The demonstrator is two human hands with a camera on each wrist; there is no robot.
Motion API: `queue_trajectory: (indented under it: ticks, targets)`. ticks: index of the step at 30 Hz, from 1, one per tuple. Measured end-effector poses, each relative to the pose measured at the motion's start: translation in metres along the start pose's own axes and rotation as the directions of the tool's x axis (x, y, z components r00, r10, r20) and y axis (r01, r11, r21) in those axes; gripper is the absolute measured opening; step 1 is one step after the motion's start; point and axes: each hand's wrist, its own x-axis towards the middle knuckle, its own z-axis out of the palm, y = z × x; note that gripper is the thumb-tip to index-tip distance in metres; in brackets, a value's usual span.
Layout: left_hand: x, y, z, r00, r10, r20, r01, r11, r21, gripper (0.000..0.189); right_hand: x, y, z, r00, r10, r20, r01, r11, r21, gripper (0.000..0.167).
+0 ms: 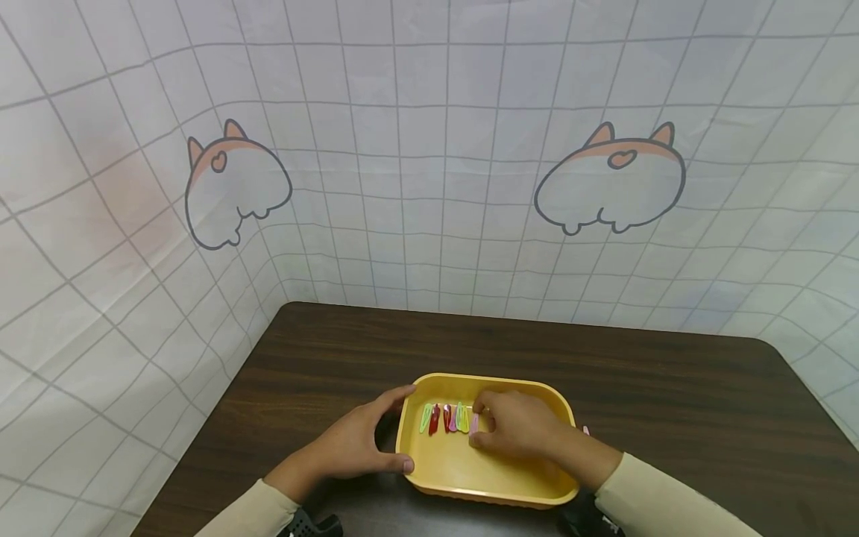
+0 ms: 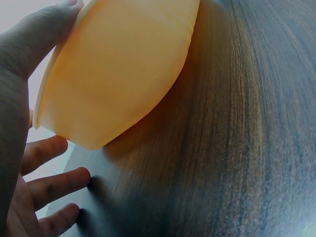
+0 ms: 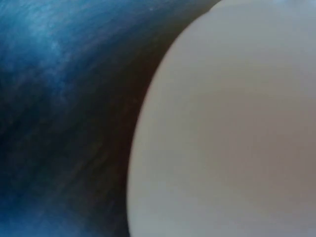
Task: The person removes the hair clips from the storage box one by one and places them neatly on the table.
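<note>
A yellow plastic tray (image 1: 463, 473) stands on the dark table, with a row of small snap hair clips (image 1: 447, 418) in green, red, pink and yellow on its floor. At the tray's left end, my left hand (image 1: 356, 440) holds the rim, index fingertip at the far corner and thumb at the near one. The left wrist view shows its other fingers (image 2: 59, 187) spread below the tray's outer wall (image 2: 123, 64). Inside the tray, my right hand (image 1: 520, 425) pinches a pink hair clip (image 1: 474, 424) at the right end of the row.
The wood-grain table (image 1: 671, 403) extends around the tray. A small pink piece (image 1: 586, 430) shows just outside the tray's right rim, partly behind the right forearm. White gridded cloth (image 1: 429, 186) with cartoon animals hangs behind the table and along its left side.
</note>
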Motion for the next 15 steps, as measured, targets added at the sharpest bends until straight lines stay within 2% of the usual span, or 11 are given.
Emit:
queue_trajectory:
  ticks: [6,15]
  targets:
    - [0.0,0.0,0.0,1.0,-0.001,0.003,0.001,1.0,0.0,0.102,0.0,0.002,-0.004,1.0,-0.014,-0.004,0.014,0.999,0.038,0.044]
    - [0.0,0.0,0.0,1.0,0.002,0.001,-0.002,1.0,0.001,0.103,-0.002,0.007,-0.012,0.994,-0.091,-0.058,0.094,0.994,0.051,0.038]
